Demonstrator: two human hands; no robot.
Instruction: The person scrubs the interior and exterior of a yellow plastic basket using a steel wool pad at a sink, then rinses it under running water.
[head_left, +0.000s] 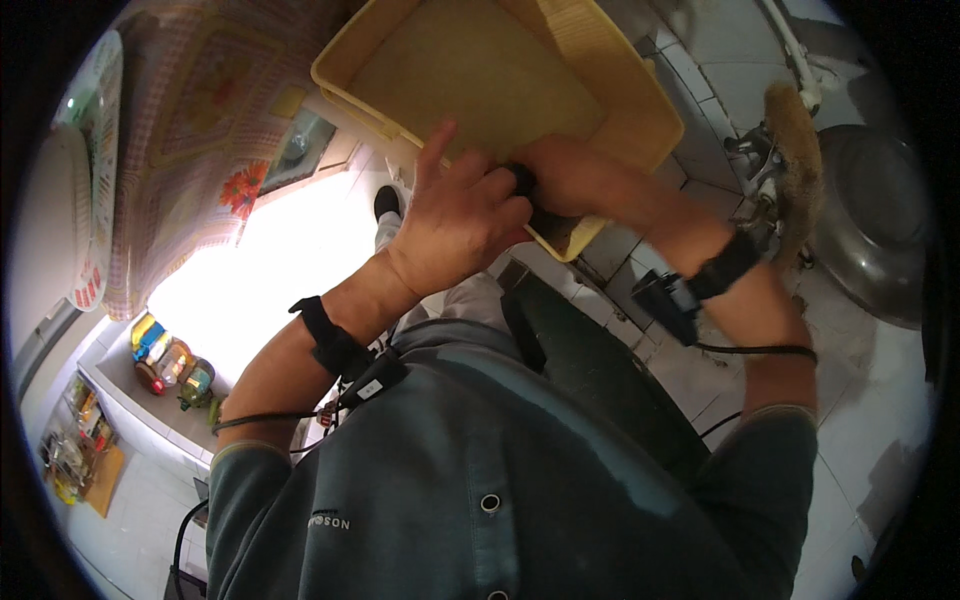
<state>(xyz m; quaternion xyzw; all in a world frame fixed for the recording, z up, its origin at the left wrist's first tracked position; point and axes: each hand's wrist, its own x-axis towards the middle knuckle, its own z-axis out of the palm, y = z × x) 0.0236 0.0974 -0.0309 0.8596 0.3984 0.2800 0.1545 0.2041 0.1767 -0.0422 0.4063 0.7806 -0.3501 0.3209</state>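
My left hand (466, 214) is over the near edge of a yellow plastic bin (480, 67), its index finger raised and its other fingers curled. Between the two hands sits a small dark object (521, 178), mostly covered, so its kind cannot be told. The curled left fingers press against it. My right hand (566, 176), blurred, meets it from the other side, and its fingertips are hidden. Below the hands, the bin's near corner (570, 251) shows dark marks inside. The bin's mouth faces up towards me, and its inside walls look stained.
To the right, a metal basin (874, 217) stands beside a tap (757, 161) and a brown fuzzy pad (795, 165). A dark green panel (600, 367) lies under my right arm. On the left are a patterned tablecloth (202, 97), plastic bottles (196, 382) on a ledge and a bright glare.
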